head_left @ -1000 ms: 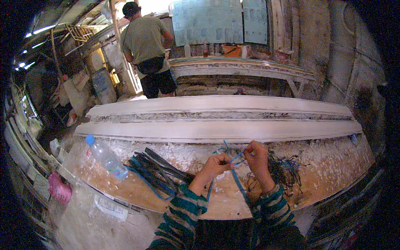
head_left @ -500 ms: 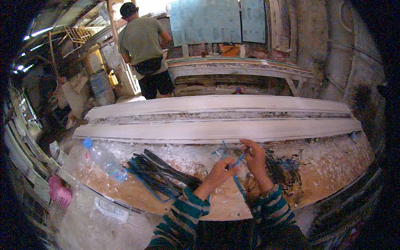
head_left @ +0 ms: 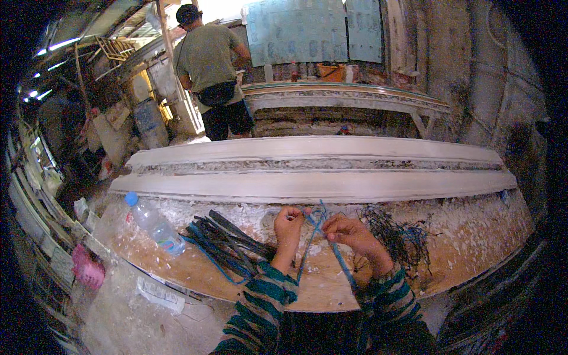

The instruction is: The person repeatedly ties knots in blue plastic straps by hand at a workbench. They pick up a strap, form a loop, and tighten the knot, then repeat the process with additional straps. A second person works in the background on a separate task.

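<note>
A narrow blue strip (head_left: 338, 256) is looped and crossed between my two hands, above the table. My left hand (head_left: 287, 229) pinches it on the left side, fingers bent upward, with one length hanging below. My right hand (head_left: 355, 234) grips it at the crossing, thumb and fingers pressed together, and another length hangs under it. Beside my left wrist lies a bundle of black and dark blue strips (head_left: 222, 239). Just right of my right hand is a tangle of thin black strands (head_left: 397, 236).
Two long white mouldings (head_left: 313, 186) lie across the worn, white-flecked wooden table (head_left: 325, 296). A clear bottle (head_left: 152, 223) with a blue cap rests at the left. A pink bundle (head_left: 89, 267) stands beyond the table edge. Another person (head_left: 210, 65) stands at a far bench (head_left: 343, 94).
My left hand has moved left and up, and my right hand has come down and inward. The blue strip now forms a crossed loop between them.
</note>
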The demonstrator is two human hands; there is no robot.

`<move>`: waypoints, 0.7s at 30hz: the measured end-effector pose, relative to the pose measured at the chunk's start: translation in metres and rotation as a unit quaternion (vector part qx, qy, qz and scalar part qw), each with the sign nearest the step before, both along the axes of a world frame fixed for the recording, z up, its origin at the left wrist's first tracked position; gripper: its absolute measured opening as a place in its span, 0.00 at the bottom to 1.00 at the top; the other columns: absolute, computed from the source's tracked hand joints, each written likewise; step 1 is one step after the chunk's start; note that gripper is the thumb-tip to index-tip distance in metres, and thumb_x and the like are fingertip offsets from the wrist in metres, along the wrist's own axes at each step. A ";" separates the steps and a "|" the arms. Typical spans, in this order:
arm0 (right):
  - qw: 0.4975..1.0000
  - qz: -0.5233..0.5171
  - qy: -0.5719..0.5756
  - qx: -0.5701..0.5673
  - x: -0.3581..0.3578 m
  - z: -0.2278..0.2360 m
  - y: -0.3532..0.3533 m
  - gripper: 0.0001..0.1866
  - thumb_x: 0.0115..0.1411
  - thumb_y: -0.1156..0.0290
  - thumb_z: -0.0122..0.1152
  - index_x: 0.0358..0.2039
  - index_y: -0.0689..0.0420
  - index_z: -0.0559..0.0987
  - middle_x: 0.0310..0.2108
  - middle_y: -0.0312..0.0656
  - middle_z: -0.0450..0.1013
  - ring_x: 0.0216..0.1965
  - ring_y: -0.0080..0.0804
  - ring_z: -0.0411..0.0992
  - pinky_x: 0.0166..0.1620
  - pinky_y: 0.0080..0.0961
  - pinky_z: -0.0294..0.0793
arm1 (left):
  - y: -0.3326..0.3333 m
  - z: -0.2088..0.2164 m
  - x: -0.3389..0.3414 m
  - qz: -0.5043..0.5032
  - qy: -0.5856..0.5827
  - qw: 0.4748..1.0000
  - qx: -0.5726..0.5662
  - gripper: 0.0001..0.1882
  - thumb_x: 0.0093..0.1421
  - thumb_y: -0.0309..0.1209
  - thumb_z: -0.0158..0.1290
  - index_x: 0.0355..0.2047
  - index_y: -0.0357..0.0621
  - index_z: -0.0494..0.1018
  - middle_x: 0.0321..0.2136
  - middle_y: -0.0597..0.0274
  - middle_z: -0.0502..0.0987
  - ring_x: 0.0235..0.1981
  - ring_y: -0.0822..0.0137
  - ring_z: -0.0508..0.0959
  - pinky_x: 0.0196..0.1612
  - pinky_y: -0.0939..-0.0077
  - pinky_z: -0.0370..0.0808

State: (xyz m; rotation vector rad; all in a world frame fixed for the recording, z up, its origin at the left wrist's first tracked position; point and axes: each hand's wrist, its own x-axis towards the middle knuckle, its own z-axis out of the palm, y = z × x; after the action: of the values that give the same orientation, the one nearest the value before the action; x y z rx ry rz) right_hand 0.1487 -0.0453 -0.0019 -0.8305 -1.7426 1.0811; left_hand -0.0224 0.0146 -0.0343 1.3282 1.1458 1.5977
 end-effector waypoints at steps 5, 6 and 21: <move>1.000 0.020 -0.015 -0.010 -0.014 0.006 -0.010 0.07 0.44 0.70 0.62 0.26 0.57 0.78 0.38 0.41 0.68 0.44 0.33 0.64 0.48 0.29 0.60 | 0.004 -0.007 -0.001 0.028 0.031 0.999 0.010 0.01 0.45 0.23 0.53 0.20 0.40 0.71 0.16 0.67 0.71 0.17 0.77 0.68 0.21 0.83 0.64; 1.000 0.024 0.000 -0.009 -0.015 0.007 -0.011 0.07 0.44 0.69 0.62 0.25 0.57 0.78 0.38 0.41 0.69 0.44 0.33 0.64 0.48 0.30 0.60 | 0.004 -0.008 -0.001 0.028 0.037 0.999 0.007 0.01 0.45 0.22 0.52 0.21 0.40 0.72 0.16 0.66 0.72 0.18 0.77 0.68 0.21 0.82 0.65; 0.991 0.036 0.104 0.070 -0.020 -0.009 -0.002 0.11 0.39 0.67 0.64 0.20 0.59 0.74 0.21 0.37 0.72 0.26 0.26 0.69 0.30 0.24 0.69 | 0.007 -0.040 -0.004 -0.136 0.088 0.986 0.027 0.08 0.45 0.25 0.51 0.28 0.39 0.71 0.28 0.62 0.72 0.29 0.65 0.72 0.34 0.73 0.71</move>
State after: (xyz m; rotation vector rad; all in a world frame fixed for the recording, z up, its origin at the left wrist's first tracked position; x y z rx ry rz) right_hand 0.1284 -0.0473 -0.0110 -0.5510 -1.6603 1.0401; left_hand -0.0260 0.0213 -0.0746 1.6121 0.9777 1.3431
